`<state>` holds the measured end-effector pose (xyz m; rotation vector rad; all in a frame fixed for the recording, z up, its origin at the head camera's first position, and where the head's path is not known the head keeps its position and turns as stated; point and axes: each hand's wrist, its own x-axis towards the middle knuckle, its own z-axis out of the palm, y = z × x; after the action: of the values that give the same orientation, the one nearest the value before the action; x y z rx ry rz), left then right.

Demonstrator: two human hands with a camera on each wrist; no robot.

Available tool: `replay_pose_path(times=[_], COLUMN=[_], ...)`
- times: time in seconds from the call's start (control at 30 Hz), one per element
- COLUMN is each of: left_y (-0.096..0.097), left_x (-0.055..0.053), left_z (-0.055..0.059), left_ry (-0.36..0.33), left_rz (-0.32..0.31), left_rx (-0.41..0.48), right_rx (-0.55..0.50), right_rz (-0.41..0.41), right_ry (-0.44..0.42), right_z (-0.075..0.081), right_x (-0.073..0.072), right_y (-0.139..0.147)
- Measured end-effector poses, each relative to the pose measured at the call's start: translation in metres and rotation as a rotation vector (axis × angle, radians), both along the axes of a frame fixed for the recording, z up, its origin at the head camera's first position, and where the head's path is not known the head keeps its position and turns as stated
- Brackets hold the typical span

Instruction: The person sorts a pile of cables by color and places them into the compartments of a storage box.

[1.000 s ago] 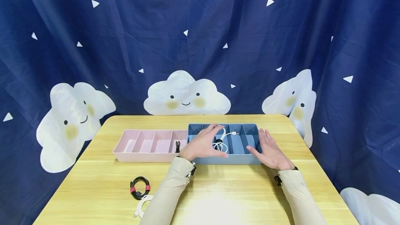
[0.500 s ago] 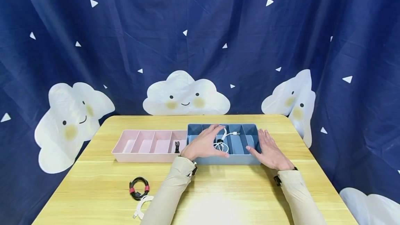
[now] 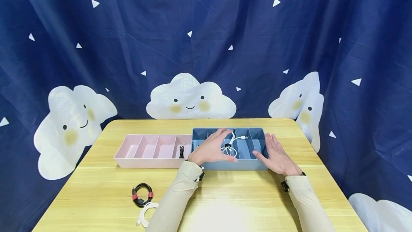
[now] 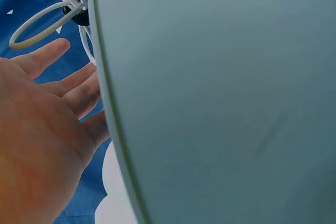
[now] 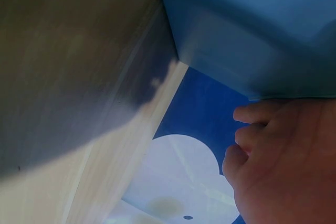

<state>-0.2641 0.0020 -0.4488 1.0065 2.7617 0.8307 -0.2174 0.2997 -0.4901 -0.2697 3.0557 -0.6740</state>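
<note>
A blue divided box (image 3: pixel 235 164) stands at the right of the pink one. My left hand (image 3: pixel 212 149) lies over its left part, thumb and fingers spread apart. Between them a white cable (image 3: pixel 229 150), bound with a black strap, sits in the box, its plug pointing right. In the left wrist view the cable's loops (image 4: pixel 39 38) show above the rim close to my fingers; any contact is hard to tell. My right hand (image 3: pixel 279 157) rests at the box's right end, fingers straight along the outer wall, thumb over the front corner. The right fingertips are partly hidden in the right wrist view.
A pink divided box (image 3: pixel 145 163) adjoins on the left, with a small black cable (image 3: pixel 181 152) in its right compartment. Nearer the front left lie a coiled black cable (image 3: pixel 135 193) with red ties and a white cable (image 3: pixel 141 217). A blue curtain (image 3: pixel 206 46) hangs behind the table.
My left hand has shifted slightly right, and the white cable in the blue box with it. The right hand stays at the box's end. The whole head view drifts a little.
</note>
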Motion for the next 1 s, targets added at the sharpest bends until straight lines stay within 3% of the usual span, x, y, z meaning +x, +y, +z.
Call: replay_pose_path(times=[0.53,1.0], left_y=[0.003,0.007], left_x=[-0.004,-0.008], left_z=[-0.007,-0.015], left_ry=[-0.053,-0.026], left_rz=[0.012,-0.003], left_rx=[0.021,0.004], right_rx=[-0.01,-0.001], right_rz=[-0.004,-0.013], right_ry=[0.023,0.012], right_z=[-0.003,-0.001], right_x=[0.0,0.001], right_y=[0.0,-0.002])
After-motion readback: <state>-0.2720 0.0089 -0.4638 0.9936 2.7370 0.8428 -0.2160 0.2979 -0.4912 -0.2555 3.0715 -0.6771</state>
